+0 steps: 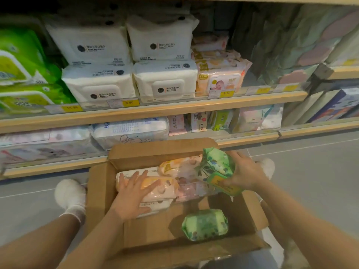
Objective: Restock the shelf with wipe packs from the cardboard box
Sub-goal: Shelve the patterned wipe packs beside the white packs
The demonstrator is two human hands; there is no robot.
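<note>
An open cardboard box (101, 183) sits on the floor in front of me, holding several wipe packs. My left hand (132, 197) lies flat with spread fingers on a pink-and-yellow wipe pack (165, 188) at the box's left side. My right hand (245, 171) grips a green wipe pack (216, 167), lifted at the box's right edge. Another green wipe pack (205, 224) lies on the box bottom near me. The shelf (174, 108) above holds white, green and pink-yellow wipe packs (219, 78).
A lower shelf (58, 166) just behind the box holds more soft packs. My feet in white socks (71, 197) flank the box on the grey floor. Price tags (131, 102) run along the shelf edge. Open floor lies to the right.
</note>
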